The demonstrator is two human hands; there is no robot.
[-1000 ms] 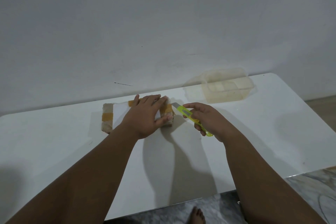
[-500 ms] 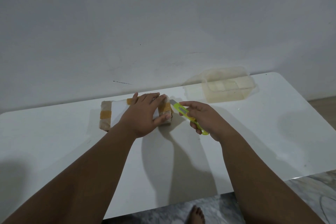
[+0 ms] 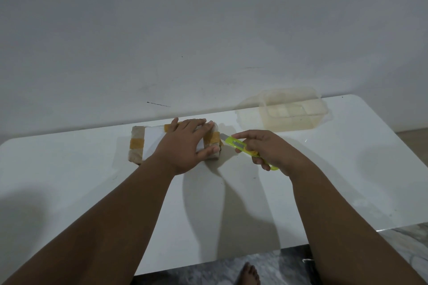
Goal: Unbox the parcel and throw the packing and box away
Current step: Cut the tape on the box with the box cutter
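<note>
Parcel (image 3: 139, 146) sits at the back of the white table (image 3: 69, 192), taped shut (so we are at the start). Our left hand (image 3: 183, 146) presses flat on it. Our right hand (image 3: 268, 148) grips the yellow cutter (image 3: 240, 147), its tip just beside the tape. Next we slice carefully. A clear tub (image 3: 294, 111) stands well apart.

Taped brown parcel (image 3: 139, 146) flat on table (image 3: 69, 192)

a clear plastic container (image 3: 293, 109), seemingly empty, sits on the white table (image 3: 347, 169).
</note>
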